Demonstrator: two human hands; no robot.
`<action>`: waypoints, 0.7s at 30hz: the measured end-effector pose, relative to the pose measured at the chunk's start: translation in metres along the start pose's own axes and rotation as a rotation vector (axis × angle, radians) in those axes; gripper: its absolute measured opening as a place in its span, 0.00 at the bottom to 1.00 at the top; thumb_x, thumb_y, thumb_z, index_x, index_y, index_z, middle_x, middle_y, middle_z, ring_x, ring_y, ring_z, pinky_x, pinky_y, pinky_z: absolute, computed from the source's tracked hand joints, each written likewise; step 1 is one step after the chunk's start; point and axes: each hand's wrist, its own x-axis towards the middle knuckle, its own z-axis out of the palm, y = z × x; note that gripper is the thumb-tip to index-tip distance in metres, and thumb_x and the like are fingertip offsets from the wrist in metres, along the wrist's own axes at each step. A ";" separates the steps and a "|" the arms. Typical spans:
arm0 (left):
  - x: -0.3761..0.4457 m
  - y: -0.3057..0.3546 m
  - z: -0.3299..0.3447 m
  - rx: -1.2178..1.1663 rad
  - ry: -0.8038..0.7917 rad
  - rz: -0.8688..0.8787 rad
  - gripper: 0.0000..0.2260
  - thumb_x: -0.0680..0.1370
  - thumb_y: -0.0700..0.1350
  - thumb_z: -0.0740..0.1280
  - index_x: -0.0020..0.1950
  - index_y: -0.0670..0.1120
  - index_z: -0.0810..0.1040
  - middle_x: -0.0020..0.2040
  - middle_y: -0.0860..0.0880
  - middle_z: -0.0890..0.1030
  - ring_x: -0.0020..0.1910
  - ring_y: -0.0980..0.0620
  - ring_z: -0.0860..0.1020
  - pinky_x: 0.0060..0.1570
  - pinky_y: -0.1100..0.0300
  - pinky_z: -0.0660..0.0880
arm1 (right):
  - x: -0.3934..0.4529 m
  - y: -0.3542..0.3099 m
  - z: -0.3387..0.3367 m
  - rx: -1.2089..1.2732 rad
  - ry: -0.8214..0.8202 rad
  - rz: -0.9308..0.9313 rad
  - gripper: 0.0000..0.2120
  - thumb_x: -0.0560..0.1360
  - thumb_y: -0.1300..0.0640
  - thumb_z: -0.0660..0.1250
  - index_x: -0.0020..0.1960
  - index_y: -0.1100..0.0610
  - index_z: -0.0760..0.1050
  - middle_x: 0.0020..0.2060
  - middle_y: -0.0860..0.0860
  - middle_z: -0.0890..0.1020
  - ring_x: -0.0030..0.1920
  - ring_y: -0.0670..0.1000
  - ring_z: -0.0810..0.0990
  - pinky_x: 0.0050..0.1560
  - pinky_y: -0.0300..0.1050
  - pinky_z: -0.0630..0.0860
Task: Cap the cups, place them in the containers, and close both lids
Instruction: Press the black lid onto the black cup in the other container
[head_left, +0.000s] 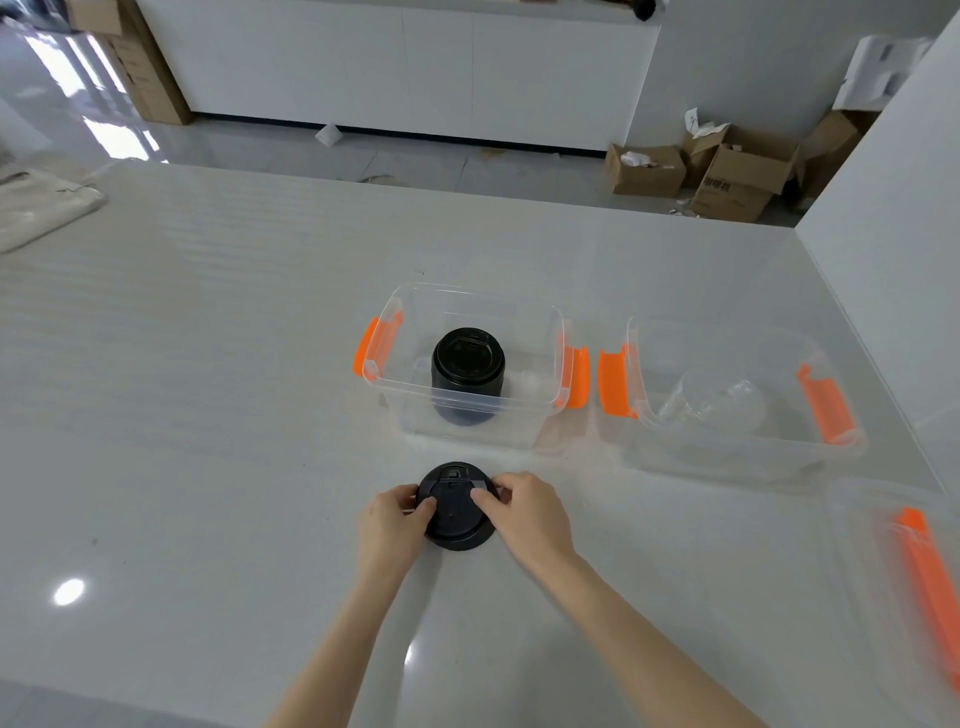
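Two hands on the near cup's lid
Our left hand (393, 514) and right hand (524, 506) pinch one black lid (457, 506) with fingers; two clear containers (470, 395), one capped cup (467, 371) inside.

Scene is brightly and evenly lit. Strong daylight enters from the upper left of the frame, leaving blown-out streaks on the glossy floor (98, 98). The white table (208, 364) carries two specular glare spots at lower left and lower centre, plus faint banded reflections across its left half. Shadows are soft and short; a pale one lies under the black lid (457, 512). Wide-angle distortion bends the table's far edge and stretches the right margin. The orange latch (930, 577) at lower right is smeared and out of focus. Centre is acceptably sharp; overall detail is slightly soft with compression.
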 end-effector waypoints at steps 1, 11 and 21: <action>0.000 0.000 0.000 -0.001 -0.001 0.000 0.10 0.74 0.40 0.65 0.52 0.41 0.81 0.47 0.42 0.84 0.42 0.48 0.76 0.34 0.65 0.67 | 0.001 0.000 0.001 0.012 -0.008 0.011 0.17 0.73 0.48 0.65 0.29 0.54 0.67 0.23 0.48 0.67 0.27 0.48 0.66 0.27 0.41 0.60; -0.003 0.008 0.003 -0.008 0.013 0.044 0.04 0.73 0.40 0.66 0.40 0.46 0.80 0.33 0.49 0.79 0.40 0.49 0.77 0.39 0.55 0.73 | 0.002 0.006 0.001 0.090 -0.010 0.118 0.14 0.73 0.49 0.64 0.43 0.59 0.80 0.36 0.55 0.84 0.40 0.57 0.81 0.44 0.50 0.77; 0.001 0.004 0.009 -0.081 0.005 -0.040 0.12 0.74 0.40 0.66 0.56 0.40 0.78 0.52 0.41 0.83 0.45 0.48 0.77 0.45 0.60 0.69 | 0.006 0.002 0.008 0.050 -0.029 0.202 0.13 0.74 0.50 0.62 0.37 0.59 0.74 0.34 0.55 0.79 0.40 0.59 0.78 0.41 0.49 0.73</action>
